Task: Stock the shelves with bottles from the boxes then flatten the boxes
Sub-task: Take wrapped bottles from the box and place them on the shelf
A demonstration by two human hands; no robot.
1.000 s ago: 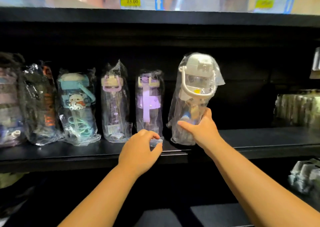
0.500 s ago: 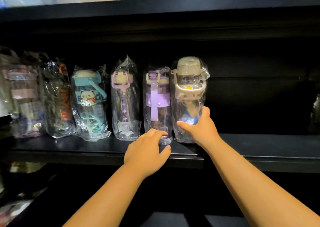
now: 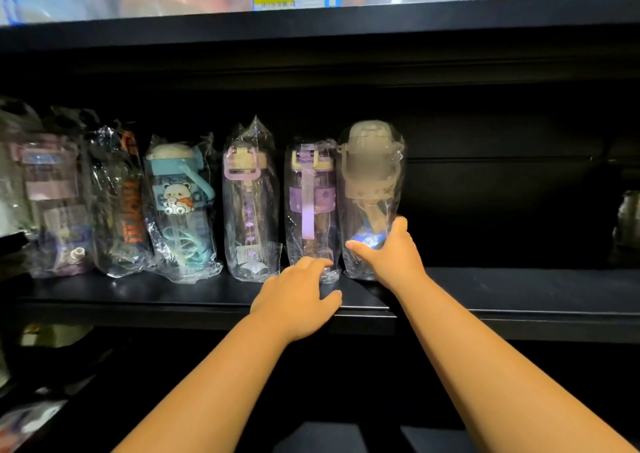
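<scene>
Six bottles in clear plastic wrap are counted on the black shelf (image 3: 138, 290), set upright in one row along its left half. From the left are noted: a pinkish bottle (image 3: 52, 203), a dark bottle with orange lettering (image 3: 124, 206), a blue bear bottle (image 3: 180, 206), a pink-lidded bottle (image 3: 251, 206), a purple bottle (image 3: 313, 206) and, at the end of the row, a beige-lidded bottle (image 3: 372, 182).

The beige-lidded bottle is gripped low on its body by the right hand (image 3: 393, 257), with the thumb laid across the front and the fingers wrapped round the far side. Its base is seen on or just above the shelf, just beside the purple bottle, and the two wraps appear to touch.

The left hand (image 3: 294, 300) is laid at the front edge of the shelf, with bent fingers reaching the foot of the purple bottle's wrap. Whether the wrap is pinched or only touched cannot be told.

Judgement: the placing of this bottle is all but finished, and only the release is left. Shelf board is seen running on to the right of it, as far as some dim items (image 3: 628, 220), so more stock can likely be taken. No boxes are in view, so the remaining bottles cannot be counted, and flattening is assumed to be still ahead.
</scene>
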